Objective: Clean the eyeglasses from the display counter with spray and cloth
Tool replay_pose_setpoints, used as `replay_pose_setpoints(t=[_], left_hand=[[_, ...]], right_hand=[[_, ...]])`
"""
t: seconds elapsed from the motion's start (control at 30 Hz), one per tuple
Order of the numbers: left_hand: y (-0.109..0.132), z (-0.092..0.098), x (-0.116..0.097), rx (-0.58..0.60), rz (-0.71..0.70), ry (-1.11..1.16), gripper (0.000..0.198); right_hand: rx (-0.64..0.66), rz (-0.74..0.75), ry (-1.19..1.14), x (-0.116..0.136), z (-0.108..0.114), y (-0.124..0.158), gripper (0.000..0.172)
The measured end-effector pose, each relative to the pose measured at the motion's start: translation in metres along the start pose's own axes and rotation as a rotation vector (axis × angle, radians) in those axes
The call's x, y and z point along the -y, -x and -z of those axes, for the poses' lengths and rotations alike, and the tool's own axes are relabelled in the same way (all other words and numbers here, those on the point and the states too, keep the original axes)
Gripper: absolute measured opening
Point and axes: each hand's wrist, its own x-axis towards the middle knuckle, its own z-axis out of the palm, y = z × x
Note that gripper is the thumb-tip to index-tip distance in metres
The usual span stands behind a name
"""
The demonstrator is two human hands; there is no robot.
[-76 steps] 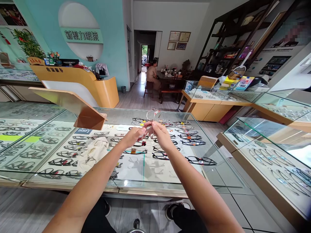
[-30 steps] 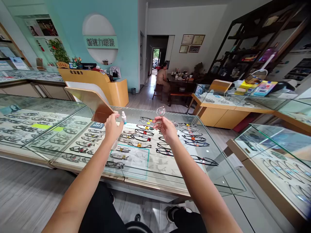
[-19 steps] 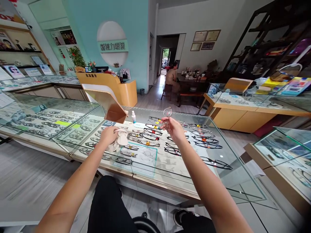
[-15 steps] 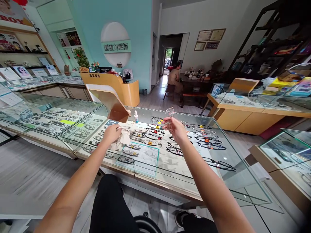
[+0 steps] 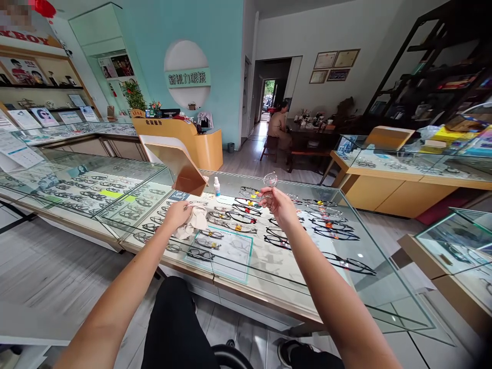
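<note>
My right hand (image 5: 277, 205) is closed on a pair of clear-lensed glasses (image 5: 270, 181), held up above the glass display counter (image 5: 357, 279). My left hand (image 5: 177, 214) is closed on a beige cleaning cloth (image 5: 194, 221) that rests on the counter glass. A small white spray bottle (image 5: 217, 187) stands on the counter just beyond the cloth. Rows of spectacle frames (image 5: 326, 225) lie under the glass.
A tilted wooden-backed mirror (image 5: 172, 161) stands on the counter behind my left hand. More glass cases sit to the left (image 5: 69, 179) and right (image 5: 442, 241). A wooden reception desk (image 5: 192, 136) stands at the back. A person (image 5: 277, 125) sits at a far table.
My hands have parted: the left went down to the counter and took hold of the cloth, while the right kept the glasses up. The view swung left.
</note>
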Motion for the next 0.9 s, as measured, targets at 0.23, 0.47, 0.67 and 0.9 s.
replay_pose_setpoints(t=[0.23, 0.47, 0.67, 0.9], left_hand=[[0.002, -0.008, 0.011, 0.007, -0.094, -0.039, 0.024], [0.001, -0.007, 0.014, -0.053, -0.073, 0.029, 0.025], [-0.019, -0.002, 0.007, -0.199, 0.031, 0.162, 0.044], [-0.064, -0.029, -0.041, -0.17, -0.022, 0.243, 0.029]], right_hand=[[0.005, 0.001, 0.003, 0.0, -0.001, 0.0, 0.046], [0.0, 0.003, 0.004, 0.0, 0.0, 0.0, 0.047], [-0.003, 0.006, -0.004, 0.0, 0.0, 0.0, 0.046], [-0.013, 0.003, -0.005, 0.003, 0.0, 0.0, 0.046]])
